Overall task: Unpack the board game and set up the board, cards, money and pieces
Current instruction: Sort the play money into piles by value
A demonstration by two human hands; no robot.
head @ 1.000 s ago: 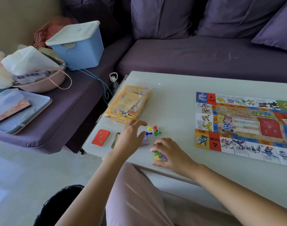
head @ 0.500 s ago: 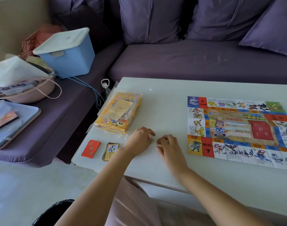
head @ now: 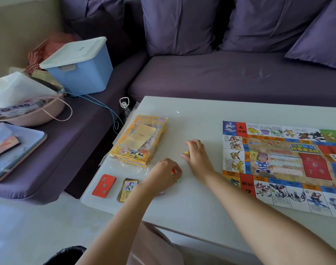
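Observation:
The game board (head: 285, 161) lies unfolded on the right of the white table (head: 192, 205). The yellow game box (head: 138, 140) sits at the table's left on clear wrapping. In front of it lie a red card stack (head: 104, 185) and a stack of picture cards (head: 128, 189). My left hand (head: 163, 175) is curled on the table and holds small pieces, a red one showing at its fingers. My right hand (head: 196, 156), between box and board, pinches a small yellow piece (head: 186, 153).
A purple sofa (head: 230, 73) wraps round the table's back and left. On its left part stand a blue lidded bin (head: 81, 67), a pink basin (head: 29, 113) with bags, and a tray (head: 16, 150). A dark bin (head: 67, 255) sits by my knee.
The loose pieces that stood on the table are now inside my hands. Both hands moved away from the near edge, the right one further toward the box and board.

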